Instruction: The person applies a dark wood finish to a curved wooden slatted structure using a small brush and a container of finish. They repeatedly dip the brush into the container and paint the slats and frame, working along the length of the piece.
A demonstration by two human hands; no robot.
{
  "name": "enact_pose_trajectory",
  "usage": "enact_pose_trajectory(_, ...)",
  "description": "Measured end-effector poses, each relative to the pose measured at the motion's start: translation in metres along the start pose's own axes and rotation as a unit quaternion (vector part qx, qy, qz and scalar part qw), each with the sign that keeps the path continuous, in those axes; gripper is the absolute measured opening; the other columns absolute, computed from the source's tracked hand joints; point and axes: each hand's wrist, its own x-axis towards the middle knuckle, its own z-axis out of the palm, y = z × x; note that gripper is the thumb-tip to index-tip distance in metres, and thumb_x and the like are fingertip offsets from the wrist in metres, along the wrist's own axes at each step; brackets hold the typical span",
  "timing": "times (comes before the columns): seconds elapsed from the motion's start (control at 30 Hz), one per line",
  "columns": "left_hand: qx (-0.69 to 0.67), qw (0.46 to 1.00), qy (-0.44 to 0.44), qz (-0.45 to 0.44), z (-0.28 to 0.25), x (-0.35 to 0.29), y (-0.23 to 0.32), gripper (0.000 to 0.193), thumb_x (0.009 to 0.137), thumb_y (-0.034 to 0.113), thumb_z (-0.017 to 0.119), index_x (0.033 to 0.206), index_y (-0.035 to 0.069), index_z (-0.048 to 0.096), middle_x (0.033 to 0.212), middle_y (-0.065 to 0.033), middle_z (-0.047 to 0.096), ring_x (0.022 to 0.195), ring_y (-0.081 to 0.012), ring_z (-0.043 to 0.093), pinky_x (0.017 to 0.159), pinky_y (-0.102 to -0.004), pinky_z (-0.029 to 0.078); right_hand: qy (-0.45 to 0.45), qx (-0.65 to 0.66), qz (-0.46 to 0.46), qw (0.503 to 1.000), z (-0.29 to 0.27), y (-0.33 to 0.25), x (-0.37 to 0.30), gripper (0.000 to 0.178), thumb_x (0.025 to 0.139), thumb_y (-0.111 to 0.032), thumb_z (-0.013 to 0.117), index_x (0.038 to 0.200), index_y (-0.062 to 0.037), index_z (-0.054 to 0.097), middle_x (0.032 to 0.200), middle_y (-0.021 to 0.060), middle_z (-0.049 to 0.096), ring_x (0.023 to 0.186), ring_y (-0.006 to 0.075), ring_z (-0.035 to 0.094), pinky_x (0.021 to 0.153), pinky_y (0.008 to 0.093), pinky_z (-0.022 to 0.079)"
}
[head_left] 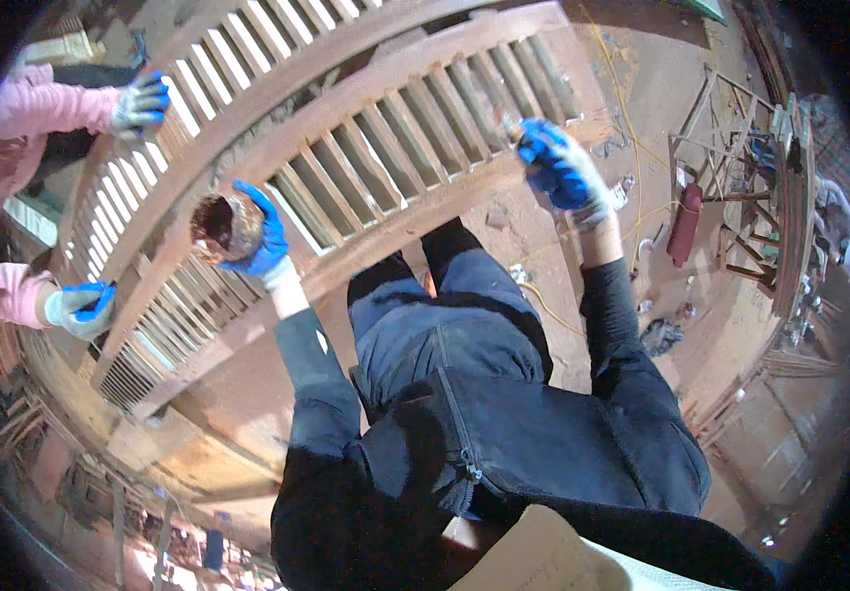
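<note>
My left hand, in a blue and white work glove, is wrapped round a brown-stained open pot. The pot's mouth faces left and its inside looks dark reddish brown. My right hand, gloved the same way, is closed over the right end of a slatted wooden panel. A small blurred tip shows beside its fingers, too unclear to name. The panel slants across in front of my legs, its slats set in a long frame. Beyond it lies a second slatted panel with a curved look.
At the left, a person in pink sleeves has two gloved hands on or near the far panel. A yellow cord runs over the floor at right. Further right are a dark red cylinder, a wooden frame and stacked boards.
</note>
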Motion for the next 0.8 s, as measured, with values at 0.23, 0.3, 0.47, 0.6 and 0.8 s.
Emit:
enact_pose_trajectory(0.23, -0.031, 0.998, -0.057, 0.02, -0.013, 0.022, 0.011, 0.104, 0.056, 0.04, 0.082, 0.142, 0.002, 0.038, 0.144, -0.0209, 0.039, 0.132, -0.0405, 0.038, 0.108, -0.06, 0.033, 0.012, 0.369, 0.292, 0.882, -0.021, 0.049, 0.006, 0.023, 0.096, -0.021, 0.058, 0.116, -0.01, 0.058, 0.082, -0.004, 0.054, 0.056, 0.0015, 0.044, 0.046, 0.0168, 0.033)
enact_pose_trajectory(0.3, 0.006, 0.994, -0.087, 0.061, -0.02, 0.027, 0.025, 0.102, 0.06, 0.045, 0.08, 0.142, 0.002, 0.037, 0.145, -0.021, 0.039, 0.133, -0.0406, 0.036, 0.108, -0.0604, 0.033, 0.067, 0.47, 0.35, 0.807, -0.02, 0.062, 0.017, 0.026, 0.096, -0.021, 0.058, 0.12, -0.0092, 0.055, 0.083, -0.0054, 0.052, 0.062, 0.0011, 0.047, 0.049, 0.016, 0.037)
enact_pose_trajectory(0.47, 0.049, 0.991, -0.12, 0.019, -0.014, 0.022, 0.008, 0.076, 0.076, 0.028, 0.069, 0.14, 0.0, 0.038, 0.143, -0.0209, 0.039, 0.135, -0.0392, 0.035, 0.11, -0.0586, 0.03, 0.086, 0.419, 0.306, 0.851, -0.011, 0.087, 0.044, 0.039, 0.095, -0.032, 0.062, 0.124, -0.0078, 0.053, 0.085, -0.0033, 0.056, 0.065, 0.0009, 0.045, 0.051, 0.0157, 0.034)
enact_pose_trajectory(0.6, 0.01, 0.997, -0.072, -0.011, -0.008, 0.027, 0.013, 0.074, 0.074, 0.017, 0.071, 0.139, 0.0, 0.04, 0.14, -0.0202, 0.04, 0.135, -0.036, 0.035, 0.11, -0.0574, 0.031, 0.094, 0.347, 0.255, 0.898, -0.011, 0.101, 0.065, 0.037, 0.095, -0.028, 0.06, 0.125, -0.0078, 0.054, 0.089, -0.0009, 0.059, 0.067, 0.0042, 0.047, 0.054, 0.0193, 0.038)
enact_pose_trajectory(0.8, -0.001, 0.998, -0.054, -0.012, -0.01, 0.031, 0.024, 0.072, 0.076, 0.018, 0.069, 0.139, 0.001, 0.039, 0.142, -0.0198, 0.039, 0.136, -0.0364, 0.034, 0.109, -0.0576, 0.031, 0.059, -0.108, 0.068, 0.99, -0.013, 0.119, 0.091, 0.035, 0.094, -0.017, 0.059, 0.129, -0.0123, 0.057, 0.098, 0.0042, 0.063, 0.078, 0.0208, 0.057, 0.072, 0.0327, 0.048)
